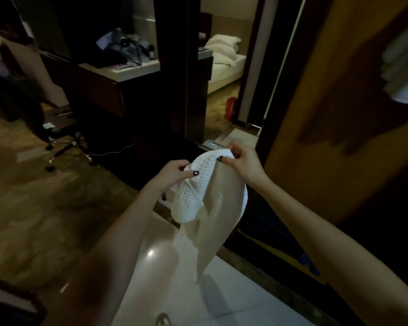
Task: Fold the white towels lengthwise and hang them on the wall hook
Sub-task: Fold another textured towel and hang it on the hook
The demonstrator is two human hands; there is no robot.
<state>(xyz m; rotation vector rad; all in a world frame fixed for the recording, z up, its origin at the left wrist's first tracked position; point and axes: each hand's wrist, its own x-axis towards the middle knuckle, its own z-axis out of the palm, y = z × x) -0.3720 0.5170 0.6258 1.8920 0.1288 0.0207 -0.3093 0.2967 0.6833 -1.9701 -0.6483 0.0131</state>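
The left forearm [127,231] and right forearm [316,231] are extended forward from the lower edge, converging above the pale tiled floor [233,297]. The left hand [174,171] is turned inward, its fingers curled and its thumb pinching the near end of the top edge of a white waffle-textured towel [210,203]. The towel is held in the air between both hands, bunched at the top and hanging to a narrow tail. The right hand [242,160] is raised slightly higher, its fingertips pinching the far end. Blurred white cloth [403,74] is seen against the wooden door [327,114]
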